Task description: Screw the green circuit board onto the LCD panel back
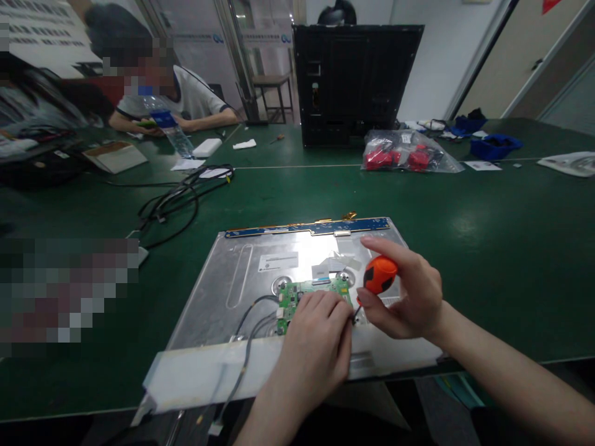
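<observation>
My right hand (406, 294) holds an orange and black screwdriver (380, 274) between thumb and fingers, its shaft pointing down to the right edge of a green circuit board (290, 294). Resting over the lower part of that board is my left hand (320, 328), fingers together near the screwdriver's shaft; whatever they grip, if anything, is hidden. The board lies on a silvery metal panel (209, 297) with a blue strip board (297, 230) along its far edge. Dark cables (248, 350) run from the board's left side over a whitish film (199, 375) at the panel's near edge.
Black cables (186, 195) lie coiled at the left of the green table (488, 235). Farther back are a bottle (170, 127), a black screen (357, 80), a plastic bag with red items (409, 152) and blue objects (495, 147). A person sits across the table at the left.
</observation>
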The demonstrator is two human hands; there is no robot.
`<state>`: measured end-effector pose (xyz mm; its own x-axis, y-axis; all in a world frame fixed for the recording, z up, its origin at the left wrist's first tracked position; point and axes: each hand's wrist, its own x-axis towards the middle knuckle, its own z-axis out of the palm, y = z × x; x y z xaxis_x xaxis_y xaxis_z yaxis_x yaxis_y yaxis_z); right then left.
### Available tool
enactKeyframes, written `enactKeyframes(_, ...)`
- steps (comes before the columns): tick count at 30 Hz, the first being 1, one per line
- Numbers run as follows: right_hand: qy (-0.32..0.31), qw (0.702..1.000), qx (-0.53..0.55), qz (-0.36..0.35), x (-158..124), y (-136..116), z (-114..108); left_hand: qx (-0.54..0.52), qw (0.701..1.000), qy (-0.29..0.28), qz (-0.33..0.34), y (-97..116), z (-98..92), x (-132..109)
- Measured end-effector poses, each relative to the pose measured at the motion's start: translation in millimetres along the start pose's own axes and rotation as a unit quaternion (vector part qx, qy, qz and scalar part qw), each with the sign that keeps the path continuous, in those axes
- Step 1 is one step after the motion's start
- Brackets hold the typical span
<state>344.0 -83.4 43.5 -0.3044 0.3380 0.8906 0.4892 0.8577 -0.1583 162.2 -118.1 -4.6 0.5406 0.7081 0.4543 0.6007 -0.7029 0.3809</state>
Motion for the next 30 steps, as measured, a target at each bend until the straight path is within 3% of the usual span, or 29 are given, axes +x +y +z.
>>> enactKeyframes(17,-0.001,1.000,0.022,0.012,-3.5,2.2,-0.3,-0.011,1.000,-0.025,-0.014,0.8,0.1,-0.6)
enactKeyframes(24,0.014,0.996,0.086,-0.006,-5.9,5.6,4.7,-0.019,0.999,-0.028,-0.015,0.3,-1.3,0.4)
enactKeyframes(30,0.009,0.997,0.080,-0.003,-1.8,4.7,2.3,-0.016,1.000,-0.003,-0.007,1.2,0.0,0.0)
